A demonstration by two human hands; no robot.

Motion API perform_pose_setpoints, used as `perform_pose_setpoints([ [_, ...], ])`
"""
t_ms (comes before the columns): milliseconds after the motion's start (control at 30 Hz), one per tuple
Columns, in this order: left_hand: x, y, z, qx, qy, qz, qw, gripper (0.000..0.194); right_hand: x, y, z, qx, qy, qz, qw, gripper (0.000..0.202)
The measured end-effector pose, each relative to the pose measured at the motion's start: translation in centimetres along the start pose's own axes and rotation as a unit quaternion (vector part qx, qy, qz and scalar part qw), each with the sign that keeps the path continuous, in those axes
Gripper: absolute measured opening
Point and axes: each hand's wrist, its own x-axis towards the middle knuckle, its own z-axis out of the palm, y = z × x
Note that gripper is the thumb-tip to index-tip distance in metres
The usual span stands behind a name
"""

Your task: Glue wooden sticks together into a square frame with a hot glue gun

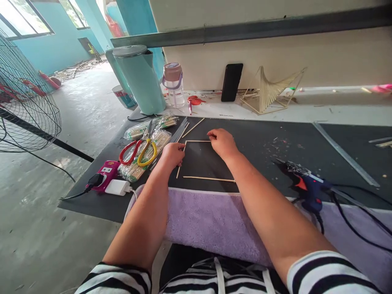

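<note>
1. Sticks lie at the middle of the frame on a dark mat; the top stick and the side stick meet at the upper left of the outline.
2. Left hand: thumb and fingertips seem pressed together around the side stick, just below that corner. A light, low pinch should steady it without twisting it.
3. Right hand: fingers curled, tips apparently pinching the right end of the top stick. The exact contact is hidden beneath the hand. Small turns from this far end would suit fine changes of angle.
4. Judge the corner by eye before pressing harder: ends touching, neither stick riding over the other, both flat to the mat. Whether glue already sits in the joint is too small to tell.
5. Mind the bottom stick at the lower middle; its left end lies near the side stick's lower end but apart, and its right end runs to the right forearm, which could nudge it.
6. Treat the glue gun at the right of the frame as hot, and swing the right arm clear of its nozzle and cord.
7. Stay off the scissors, on the wrapped packs left of centre; the left wrist has little spare room there.
</note>
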Motion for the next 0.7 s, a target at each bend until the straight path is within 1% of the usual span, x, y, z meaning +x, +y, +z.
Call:
perform_pose_setpoints([
  [133, 0.08, -0.11, 0.11, 0.003, 0.000, 0.005, 1.000, 0.061, -0.31, -0.08, -0.07, -0.073, -0.054, -0.003, 0.996, 0.032],
  [300, -0.21, 0.03, 0.02, 0.005, 0.002, 0.005, 1.000, 0.060, -0.52, -0.50, -0.38, -0.111, -0.086, -0.008, 0.990, 0.034],
  [533, 0.00, -0.17, 0.04, 0.002, 0.005, 0.013, 1.000, 0.060, -0.66, -0.50, -0.37, -0.140, -0.086, -0.034, 0.986, 0.037],
  [700, 0.18, -0.17, 0.07, 0.040, -0.002, 0.010, 0.999, 0.062, -0.58, -0.12, 0.13, -0.146, -0.081, -0.045, 0.985, 0.036],
])
